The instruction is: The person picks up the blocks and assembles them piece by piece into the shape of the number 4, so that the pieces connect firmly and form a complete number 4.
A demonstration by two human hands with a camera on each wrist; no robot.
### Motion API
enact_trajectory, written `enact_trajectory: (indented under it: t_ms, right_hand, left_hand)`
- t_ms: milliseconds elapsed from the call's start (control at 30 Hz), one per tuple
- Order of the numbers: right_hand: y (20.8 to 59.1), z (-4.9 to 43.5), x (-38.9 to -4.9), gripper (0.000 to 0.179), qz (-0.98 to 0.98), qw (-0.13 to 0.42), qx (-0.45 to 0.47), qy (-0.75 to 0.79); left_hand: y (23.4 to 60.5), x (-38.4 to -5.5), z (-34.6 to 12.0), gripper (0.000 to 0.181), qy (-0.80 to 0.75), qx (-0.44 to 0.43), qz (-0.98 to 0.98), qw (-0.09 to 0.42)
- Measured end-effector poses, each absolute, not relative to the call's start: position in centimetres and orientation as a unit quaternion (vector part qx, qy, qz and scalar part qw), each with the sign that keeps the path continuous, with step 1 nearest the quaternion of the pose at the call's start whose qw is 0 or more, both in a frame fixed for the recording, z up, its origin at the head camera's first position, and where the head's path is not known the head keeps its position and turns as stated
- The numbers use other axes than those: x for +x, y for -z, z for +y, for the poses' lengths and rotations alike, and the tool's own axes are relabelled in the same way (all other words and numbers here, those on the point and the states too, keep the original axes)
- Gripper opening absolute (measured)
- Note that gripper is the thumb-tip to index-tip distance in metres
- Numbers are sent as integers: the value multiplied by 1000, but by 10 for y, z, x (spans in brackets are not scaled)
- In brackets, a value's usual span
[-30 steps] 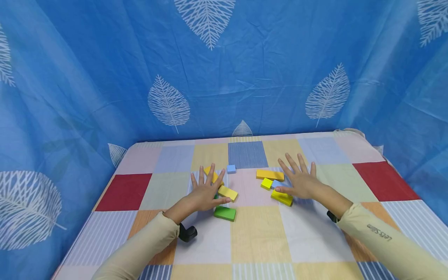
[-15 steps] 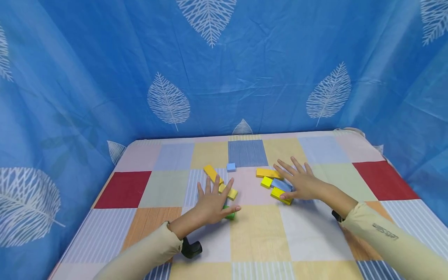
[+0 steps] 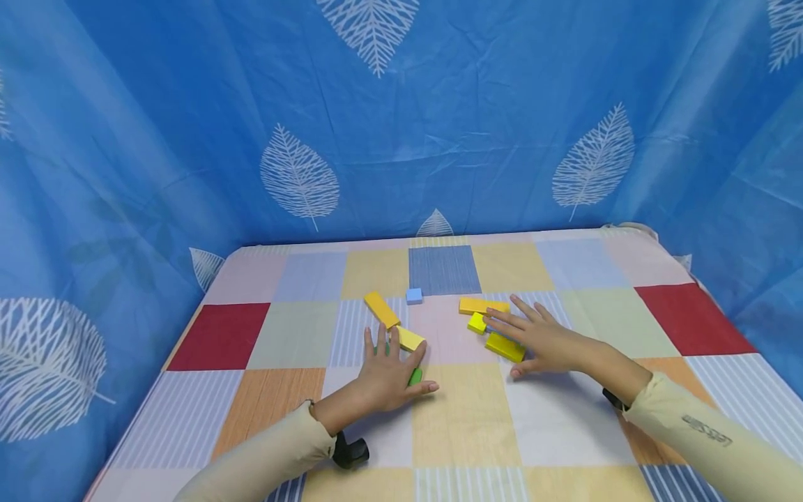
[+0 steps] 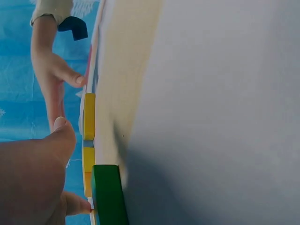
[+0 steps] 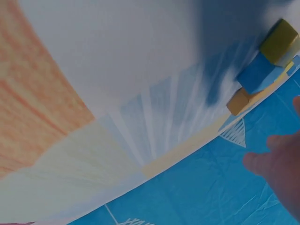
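Observation:
My left hand (image 3: 385, 382) hovers with fingers spread above the left group of blocks and holds nothing. Under or beside it lie a green block (image 3: 415, 377), mostly covered, a pale yellow block (image 3: 410, 339) and an orange-yellow block (image 3: 380, 309). More green shows between its fingers. Over the right group, my right hand (image 3: 548, 344) has its fingers extended with nothing in them. That group has a long orange-yellow block (image 3: 473, 306), a small yellow one (image 3: 477, 323), a larger yellow one (image 3: 505, 347) and a blue block (image 5: 258, 74), largely hidden by fingers in the head view.
A small light-blue block (image 3: 414, 296) lies between the groups, farther back. Patchwork cloth (image 3: 464, 418) covers the table. Behind and at both sides hangs a blue curtain (image 3: 477, 139) with white leaves. A black wrist mount (image 3: 350, 453) hangs under my left wrist.
My left hand has shifted right and toward me, uncovering the left orange-yellow block and covering more of the green one. My right hand has drawn slightly nearer. The blocks stay where they were.

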State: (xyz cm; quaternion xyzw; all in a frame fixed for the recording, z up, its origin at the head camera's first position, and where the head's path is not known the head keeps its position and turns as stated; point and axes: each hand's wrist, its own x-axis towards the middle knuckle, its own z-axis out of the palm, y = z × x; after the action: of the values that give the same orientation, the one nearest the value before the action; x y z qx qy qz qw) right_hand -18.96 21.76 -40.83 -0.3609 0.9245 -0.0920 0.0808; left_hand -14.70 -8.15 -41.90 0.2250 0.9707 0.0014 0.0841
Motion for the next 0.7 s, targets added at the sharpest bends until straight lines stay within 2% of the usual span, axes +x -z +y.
enact_trajectory:
  t_ms: [400, 700]
  right_hand:
    - [414, 225, -179, 83, 923, 124, -350, 100]
    - [418, 226, -180, 71, 914, 100, -384, 84]
  left_hand:
    - [419, -148, -84, 74, -29, 263, 958, 113]
    - [421, -137, -78, 71, -25, 324, 934, 147]
